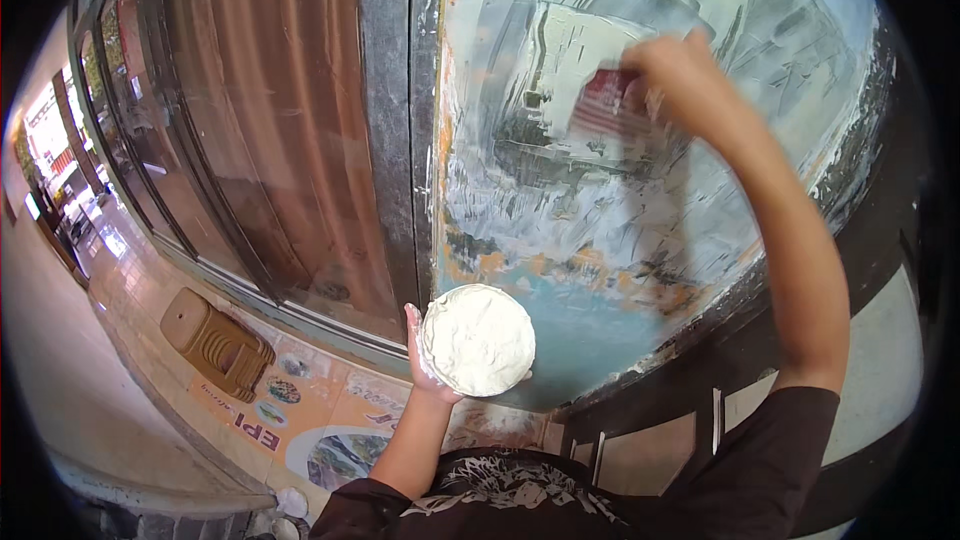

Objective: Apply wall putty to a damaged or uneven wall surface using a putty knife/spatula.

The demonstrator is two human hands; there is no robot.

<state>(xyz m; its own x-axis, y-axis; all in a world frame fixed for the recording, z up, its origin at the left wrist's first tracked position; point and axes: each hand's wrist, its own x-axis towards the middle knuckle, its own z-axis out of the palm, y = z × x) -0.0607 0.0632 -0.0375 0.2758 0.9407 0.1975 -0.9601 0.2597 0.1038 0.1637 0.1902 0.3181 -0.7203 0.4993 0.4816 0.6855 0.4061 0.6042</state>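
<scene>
My left hand [430,378] holds up a round tub [487,394] from the side and below. White putty [478,338] fills it to the brim, and some is smeared on my fingers. Raised at the upper right, my right hand [680,78] is closed on a red putty spreader [606,102], blurred by motion. The spreader is at the wall panel [590,210], over a patch of wet putty; whether its edge touches cannot be made out. Thick pale streaks cover the panel's upper part, with grey, orange and turquoise paint showing lower down.
Left of the panel stands a dark frame post [395,140], then a glass door with a brown curtain [270,90] behind it. A brown plastic stool [215,340] lies on the floor by a printed banner [340,420]. Dark framing with pale panels [650,450] is at the lower right.
</scene>
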